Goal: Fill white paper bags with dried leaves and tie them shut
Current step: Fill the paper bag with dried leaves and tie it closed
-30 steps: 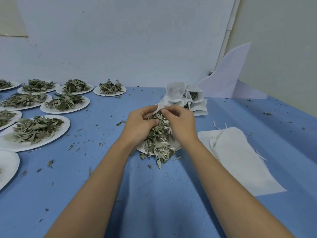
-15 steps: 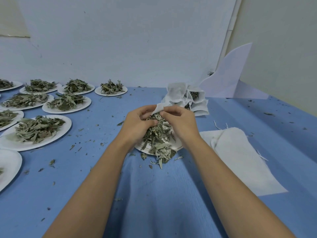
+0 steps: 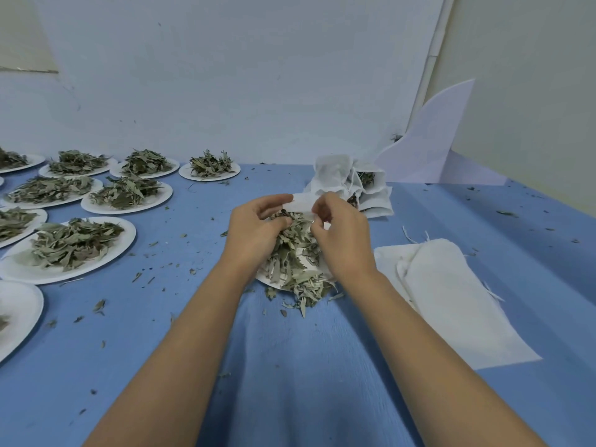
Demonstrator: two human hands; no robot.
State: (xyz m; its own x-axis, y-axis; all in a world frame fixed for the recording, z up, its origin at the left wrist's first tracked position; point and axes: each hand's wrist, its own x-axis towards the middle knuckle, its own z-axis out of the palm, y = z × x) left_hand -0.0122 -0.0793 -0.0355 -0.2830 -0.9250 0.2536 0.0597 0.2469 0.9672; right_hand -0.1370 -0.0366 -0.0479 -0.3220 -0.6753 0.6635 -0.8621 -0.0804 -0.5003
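A white paper bag (image 3: 301,201) is held open between both hands over a white plate (image 3: 267,279) heaped with dried leaves (image 3: 295,253). My left hand (image 3: 254,232) curls around leaves at the bag's mouth, its forefinger on the bag's rim. My right hand (image 3: 340,235) pinches the bag's right edge. Most of the bag is hidden behind my hands. A pile of filled white bags (image 3: 351,185) lies just behind. A stack of flat empty bags (image 3: 451,301) lies to the right.
Several white plates of dried leaves (image 3: 72,245) cover the left of the blue table (image 3: 290,366); an almost bare plate (image 3: 16,314) sits at the left edge. Leaf crumbs are scattered about. A white curved sheet (image 3: 429,140) leans in the back right corner.
Both hands have risen a little from the leaf pile. The bag's white rim now shows stretched between my fingers.
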